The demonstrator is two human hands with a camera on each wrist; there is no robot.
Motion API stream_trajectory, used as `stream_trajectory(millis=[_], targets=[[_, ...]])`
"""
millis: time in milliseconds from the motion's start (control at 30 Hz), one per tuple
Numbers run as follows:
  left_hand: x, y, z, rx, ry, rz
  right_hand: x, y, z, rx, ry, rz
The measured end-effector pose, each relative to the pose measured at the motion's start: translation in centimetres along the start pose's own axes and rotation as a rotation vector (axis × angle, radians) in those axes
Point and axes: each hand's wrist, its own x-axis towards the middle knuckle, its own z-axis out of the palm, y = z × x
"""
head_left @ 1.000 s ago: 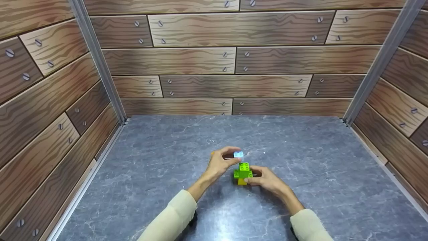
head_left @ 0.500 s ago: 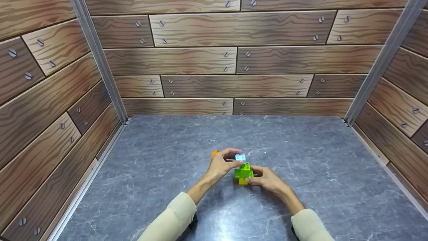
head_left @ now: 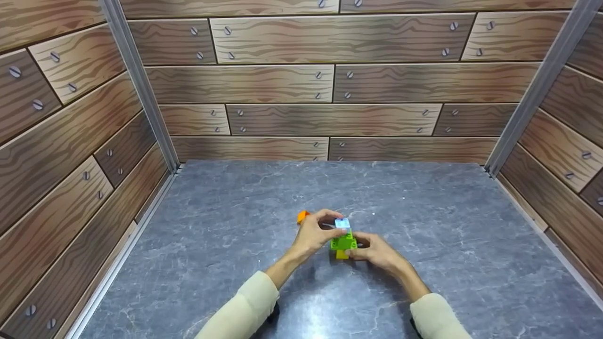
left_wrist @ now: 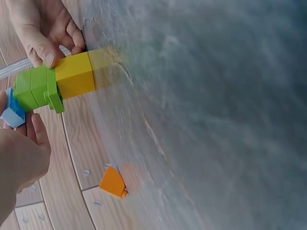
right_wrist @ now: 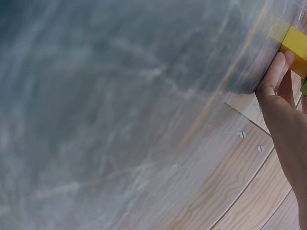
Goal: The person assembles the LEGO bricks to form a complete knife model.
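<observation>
A small stack of toy building bricks stands on the grey table: a yellow brick (left_wrist: 76, 75) at the bottom and green bricks (left_wrist: 34, 88) above it. My left hand (head_left: 313, 234) pinches a light blue brick (head_left: 342, 223) between thumb and fingers, right at the top of the stack. In the left wrist view the blue brick looks tilted against the topmost green one. My right hand (head_left: 377, 252) grips the stack from the right, its thumb near where yellow meets green. In the right wrist view its fingers lie beside the yellow brick (right_wrist: 295, 48).
An orange piece (head_left: 302, 217) lies on the table behind my left hand, partly hidden by it in the head view. Wood-patterned walls (head_left: 273, 84) with metal corner posts enclose the table (head_left: 226, 197) at the back and both sides.
My left hand has brought the blue brick slightly right and down onto the stack's top. More of the orange piece shows now. My right hand has stayed in place on the stack.
</observation>
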Motion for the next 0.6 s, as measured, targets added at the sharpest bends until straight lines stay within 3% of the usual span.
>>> stream_trajectory(millis=[600], targets=[[-0.29,0.10,0.24,0.036,-0.046,0.038,-0.05,0.11,0.05,-0.035,0.018,-0.004]])
